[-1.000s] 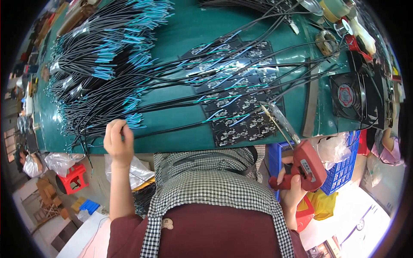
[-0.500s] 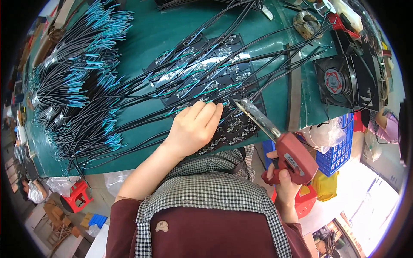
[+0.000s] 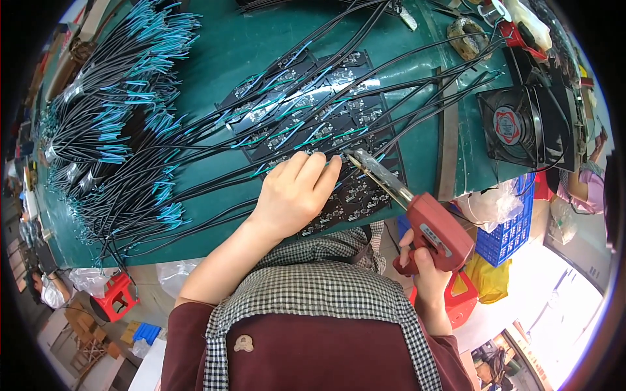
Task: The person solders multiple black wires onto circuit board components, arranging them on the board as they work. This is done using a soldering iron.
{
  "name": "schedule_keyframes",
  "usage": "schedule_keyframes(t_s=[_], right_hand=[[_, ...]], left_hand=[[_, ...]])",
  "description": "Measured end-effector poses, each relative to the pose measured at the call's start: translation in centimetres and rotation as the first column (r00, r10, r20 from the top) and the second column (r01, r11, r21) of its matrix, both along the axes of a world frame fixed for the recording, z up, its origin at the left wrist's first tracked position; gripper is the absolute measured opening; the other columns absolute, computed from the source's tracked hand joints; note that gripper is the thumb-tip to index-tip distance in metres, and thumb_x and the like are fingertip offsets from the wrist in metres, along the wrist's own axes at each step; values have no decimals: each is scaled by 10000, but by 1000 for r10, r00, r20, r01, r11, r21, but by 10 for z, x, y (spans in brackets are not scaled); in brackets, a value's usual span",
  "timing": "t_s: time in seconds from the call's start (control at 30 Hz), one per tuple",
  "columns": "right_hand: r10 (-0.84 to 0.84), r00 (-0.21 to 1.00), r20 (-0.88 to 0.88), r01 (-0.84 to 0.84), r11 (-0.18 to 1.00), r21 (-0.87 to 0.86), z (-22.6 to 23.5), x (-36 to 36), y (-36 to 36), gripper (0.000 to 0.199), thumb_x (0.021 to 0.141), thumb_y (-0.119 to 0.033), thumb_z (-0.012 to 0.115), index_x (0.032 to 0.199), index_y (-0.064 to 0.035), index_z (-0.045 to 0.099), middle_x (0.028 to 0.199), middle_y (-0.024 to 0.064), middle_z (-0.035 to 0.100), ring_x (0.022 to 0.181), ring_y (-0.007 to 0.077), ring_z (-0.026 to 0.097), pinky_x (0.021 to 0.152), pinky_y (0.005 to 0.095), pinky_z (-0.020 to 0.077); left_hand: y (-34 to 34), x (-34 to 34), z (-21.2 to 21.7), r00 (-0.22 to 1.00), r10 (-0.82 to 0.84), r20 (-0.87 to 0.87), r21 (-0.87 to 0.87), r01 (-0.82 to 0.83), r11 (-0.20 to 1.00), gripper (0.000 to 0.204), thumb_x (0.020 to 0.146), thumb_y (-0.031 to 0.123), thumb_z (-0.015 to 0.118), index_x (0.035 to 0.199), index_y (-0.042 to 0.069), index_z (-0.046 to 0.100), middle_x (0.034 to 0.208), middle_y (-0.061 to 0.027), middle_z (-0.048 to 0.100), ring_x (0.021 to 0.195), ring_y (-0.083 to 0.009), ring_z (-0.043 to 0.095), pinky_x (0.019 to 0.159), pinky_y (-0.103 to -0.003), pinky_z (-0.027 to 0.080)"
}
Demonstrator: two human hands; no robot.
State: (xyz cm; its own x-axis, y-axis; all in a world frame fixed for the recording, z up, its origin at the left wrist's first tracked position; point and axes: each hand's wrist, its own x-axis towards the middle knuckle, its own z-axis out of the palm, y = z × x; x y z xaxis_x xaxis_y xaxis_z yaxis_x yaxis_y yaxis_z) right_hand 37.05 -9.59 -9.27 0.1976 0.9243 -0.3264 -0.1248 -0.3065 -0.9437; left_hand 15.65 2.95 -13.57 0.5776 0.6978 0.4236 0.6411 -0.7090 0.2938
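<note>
My right hand point(image 3: 427, 270) is wrapped round the grip of a red soldering gun point(image 3: 440, 231). The gun's long metal tip points up and left onto a panel of black circuit boards point(image 3: 355, 195), close by my left fingertips. Over the panel's near part, my left hand point(image 3: 293, 192) is closed in a pinch, its thumb and fingertips pointing at the tip. What it pinches is mostly hidden; thin black wires point(image 3: 228, 186) with blue-green ends run in beneath it. Several more such wires lie across the boards.
Large bundles of black wires with blue ends point(image 3: 111, 124) cover the table's left side. A black fan point(image 3: 512, 124) stands at the right, near a ring-shaped lump point(image 3: 468, 39) and a solder spool point(image 3: 493, 12). A blue crate point(image 3: 502, 238) is below the table edge. Another person's arm shows far right.
The soldering gun and my right hand have shifted slightly left, bringing the tip nearer my left fingertips. My left hand has barely moved. The other person's arm at the far right has risen.
</note>
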Motion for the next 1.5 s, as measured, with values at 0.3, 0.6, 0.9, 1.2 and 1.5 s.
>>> schedule_keyframes(t_s=[0.3,0.6,0.9,1.2,1.5], right_hand=[[88,983,160,-81,995,-51,-4,3,-7,456,839,-251,647,1141,56,497,882,141,601,584,142,545,547,266,450],[28,997,-77,-27,1000,16,8,-2,-1,539,803,-182,698,1241,32,468,1105,146,598,647,98,533,584,236,445],[14,999,-50,-13,1000,21,13,-5,-3,514,825,-213,667,1230,37,473,1063,140,610,616,99,527,550,233,427],[80,983,167,-76,997,-30,14,-3,-11,434,842,-223,643,1142,50,488,950,146,596,608,143,555,546,254,449],[94,951,295,-66,992,-105,33,-10,-5,348,838,-241,656,1032,24,542,755,41,575,602,110,544,542,237,428]], left_hand=[[-1,2,-1,1000,6,-13,-22,-6,1000,345,644,58,607,985,7,632,821,-63,520,663,-180,524,540,-275,447],[0,2,1,999,-5,-40,1,5,1000,334,647,61,604,976,9,629,827,-66,522,669,-179,526,546,-275,448],[-3,3,-2,998,-63,-1,138,63,988,309,629,63,615,931,-1,636,856,-57,555,656,-166,538,510,-269,422],[-2,5,-3,996,-85,2,120,84,989,291,636,79,608,914,-1,634,853,-54,554,640,-151,532,500,-264,406],[-3,4,-3,995,-98,-2,110,97,989,290,645,91,604,919,-1,624,862,-56,547,646,-154,538,508,-264,413]])
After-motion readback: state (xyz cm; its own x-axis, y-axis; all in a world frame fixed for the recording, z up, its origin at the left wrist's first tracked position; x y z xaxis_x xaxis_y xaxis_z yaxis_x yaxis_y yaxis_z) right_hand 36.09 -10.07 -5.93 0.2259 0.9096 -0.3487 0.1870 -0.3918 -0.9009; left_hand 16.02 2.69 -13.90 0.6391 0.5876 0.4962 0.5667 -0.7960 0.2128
